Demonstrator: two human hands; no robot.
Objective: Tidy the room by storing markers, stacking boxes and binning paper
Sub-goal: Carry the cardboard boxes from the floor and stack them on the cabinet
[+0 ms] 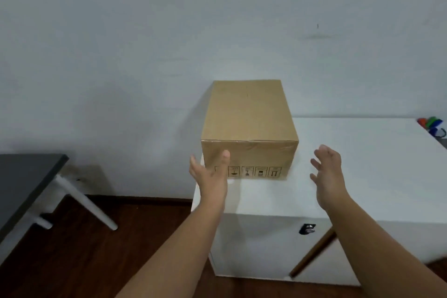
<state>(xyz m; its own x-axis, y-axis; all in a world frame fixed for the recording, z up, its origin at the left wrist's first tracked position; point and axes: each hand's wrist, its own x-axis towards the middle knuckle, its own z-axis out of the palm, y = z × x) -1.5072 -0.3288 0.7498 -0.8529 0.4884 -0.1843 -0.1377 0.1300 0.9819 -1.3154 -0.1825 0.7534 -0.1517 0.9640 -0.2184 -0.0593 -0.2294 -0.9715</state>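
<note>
Both hands reach out spread and empty, the left hand (211, 174) just before the box's (249, 128) front corner, the right hand (327, 174) apart beside it, box resting on the white tabletop (362, 164).

Box (249, 126) handling symbols too small to read, leftmost behind left thumb, coloured markers (431, 124) cut off at right edge

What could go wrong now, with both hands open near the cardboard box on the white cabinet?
1. The cardboard box sits at the left corner of the white cabinet; a push from the right hand might slide it off.
2. The left hand overlaps only the box's lower front corner, so a one-sided lift could tilt it.
</note>
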